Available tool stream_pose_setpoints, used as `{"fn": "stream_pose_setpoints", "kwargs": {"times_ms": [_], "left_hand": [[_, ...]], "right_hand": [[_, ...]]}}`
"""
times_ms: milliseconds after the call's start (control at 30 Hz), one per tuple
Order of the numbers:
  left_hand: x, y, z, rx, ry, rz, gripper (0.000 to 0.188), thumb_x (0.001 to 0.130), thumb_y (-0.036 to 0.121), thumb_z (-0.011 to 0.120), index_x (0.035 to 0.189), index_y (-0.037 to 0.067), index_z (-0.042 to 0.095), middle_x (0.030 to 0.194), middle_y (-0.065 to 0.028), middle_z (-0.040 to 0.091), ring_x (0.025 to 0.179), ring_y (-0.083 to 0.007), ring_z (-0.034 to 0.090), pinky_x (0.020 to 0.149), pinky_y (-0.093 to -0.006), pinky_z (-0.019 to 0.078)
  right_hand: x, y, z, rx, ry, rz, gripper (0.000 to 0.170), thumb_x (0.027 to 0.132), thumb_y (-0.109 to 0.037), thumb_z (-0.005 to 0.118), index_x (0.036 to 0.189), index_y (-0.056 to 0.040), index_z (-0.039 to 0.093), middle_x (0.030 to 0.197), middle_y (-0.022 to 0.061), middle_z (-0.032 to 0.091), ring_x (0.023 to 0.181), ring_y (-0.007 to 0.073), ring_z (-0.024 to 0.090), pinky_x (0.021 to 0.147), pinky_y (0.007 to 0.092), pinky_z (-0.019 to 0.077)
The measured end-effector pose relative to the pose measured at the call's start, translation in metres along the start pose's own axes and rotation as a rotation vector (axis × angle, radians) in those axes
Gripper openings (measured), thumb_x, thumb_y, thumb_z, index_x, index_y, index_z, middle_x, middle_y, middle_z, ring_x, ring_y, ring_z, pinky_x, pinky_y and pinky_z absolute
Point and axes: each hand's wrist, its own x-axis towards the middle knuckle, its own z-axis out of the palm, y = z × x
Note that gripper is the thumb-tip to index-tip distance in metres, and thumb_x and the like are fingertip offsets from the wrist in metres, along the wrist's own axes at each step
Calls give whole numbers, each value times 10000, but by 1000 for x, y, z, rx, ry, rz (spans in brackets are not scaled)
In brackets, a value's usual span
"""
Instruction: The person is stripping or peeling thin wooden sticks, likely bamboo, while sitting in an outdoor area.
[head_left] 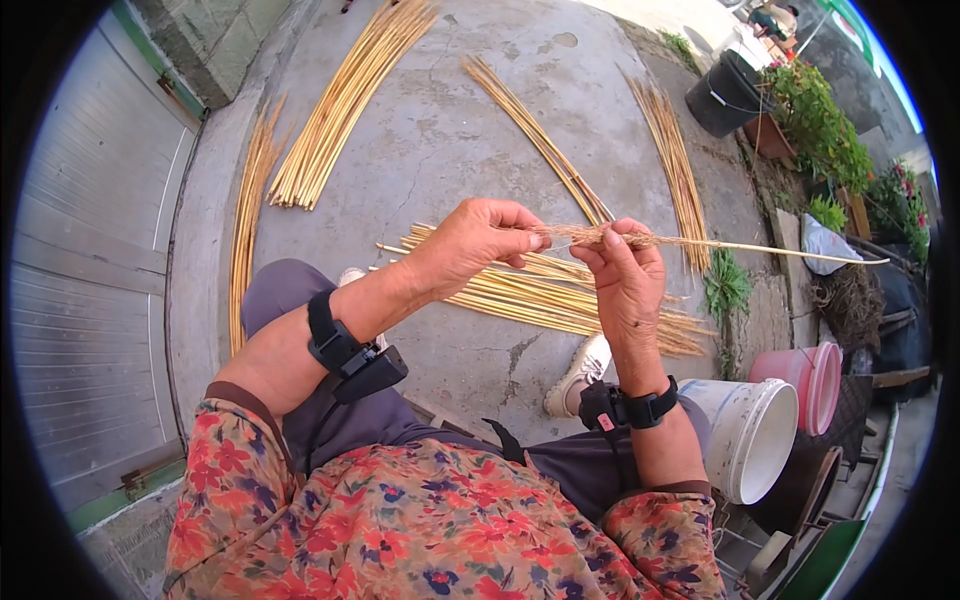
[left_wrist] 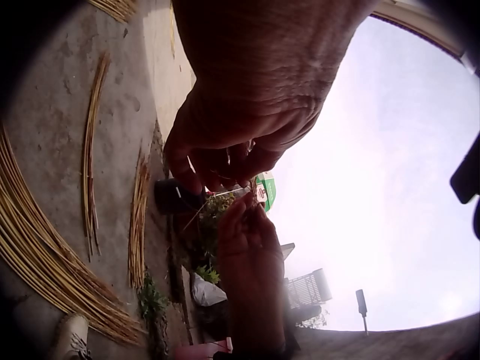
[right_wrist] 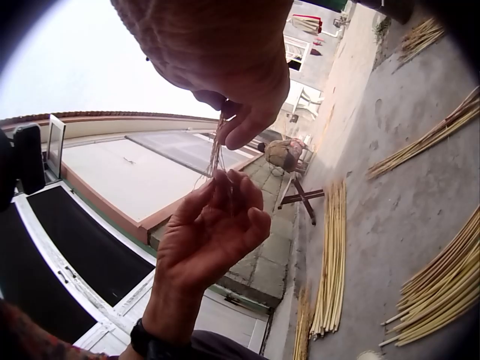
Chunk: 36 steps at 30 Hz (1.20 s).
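Observation:
A long pale stalk (head_left: 780, 250) with a brown, feathery head (head_left: 572, 234) lies almost level in front of the body in the head view. The right hand (head_left: 630, 285) pinches it at the head, and the bare stem runs off to the right. At the head's left tip, the left hand (head_left: 478, 240) pinches thin strands between thumb and finger. In the right wrist view, loose fibres (right_wrist: 217, 146) span the short gap between the right hand (right_wrist: 232, 67) above and the left hand (right_wrist: 210, 236) below.
Below the hands a spread bundle of stalks (head_left: 530, 300) lies on the concrete (head_left: 430, 130). More bundles (head_left: 350, 110) lie at upper left, top centre and right. A white bucket (head_left: 770, 440), a pink bucket (head_left: 822, 388), a black bucket (head_left: 728, 95) and plants (head_left: 825, 125) line the right side.

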Motion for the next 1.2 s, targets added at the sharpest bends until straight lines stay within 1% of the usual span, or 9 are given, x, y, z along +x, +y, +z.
{"fn": "stream_pose_setpoints", "kwargs": {"times_ms": [500,567,600,667,800,867,900,1000,1200], "left_hand": [[4,-10,-11,192,182,-84,126,802,82,572,866,-11,628,807,-31,607,730,-82,537,649,-231,443],[3,-7,-20,675,38,-22,113,798,86,570,843,-2,624,762,-35,603,708,-98,547,631,-260,441],[4,-2,-19,682,22,-14,113,798,86,570,843,-2,624,762,-35,603,708,-98,547,631,-260,441],[-3,4,-21,1454,-292,-319,112,797,96,565,827,-3,609,721,-51,601,704,-120,566,622,-290,443],[-7,-11,-36,1445,-157,-176,164,789,139,588,857,-9,604,709,-77,610,737,-138,590,635,-297,456],[-6,5,-33,845,62,19,182,806,157,570,866,-8,617,795,-123,626,767,-184,610,684,-293,474],[0,8,-28,449,56,75,206,873,164,521,921,-14,612,861,-93,634,821,-157,607,703,-273,485],[-2,19,-11,280,-24,-66,262,920,212,485,978,-13,606,924,-69,627,855,-133,594,763,-256,473],[1,5,8,228,-143,-119,191,894,146,529,958,-27,578,736,-59,602,606,-100,578,563,-208,469]], "right_hand": [[1,-4,2,-101,-63,-123,121,863,-33,542,981,-13,520,906,92,580,812,207,624,752,331,540],[2,-13,2,-133,-45,-88,135,864,-40,540,996,-18,522,906,91,583,808,209,628,749,333,539],[1,-17,-1,-133,-35,-105,135,864,-40,540,996,-18,522,906,91,583,808,209,628,749,333,539],[3,-17,-7,-41,-44,-28,140,865,-45,538,1001,-15,523,889,92,586,792,214,634,726,327,544],[-2,-17,-13,-57,-10,40,133,865,-50,538,991,-10,525,856,96,592,751,214,639,685,310,549],[-2,-12,-12,-73,-54,107,126,864,-52,542,980,-7,526,813,100,603,717,202,641,654,291,549],[-4,-8,-9,-78,-56,173,121,862,-59,550,973,-14,529,793,101,612,705,186,637,636,277,544],[-5,-1,-9,-106,-73,190,123,859,-68,562,968,-19,531,791,102,617,699,172,635,634,272,539],[-5,9,-13,-185,-100,264,198,869,-130,570,1016,-3,530,826,75,603,695,147,612,632,251,519]]}}
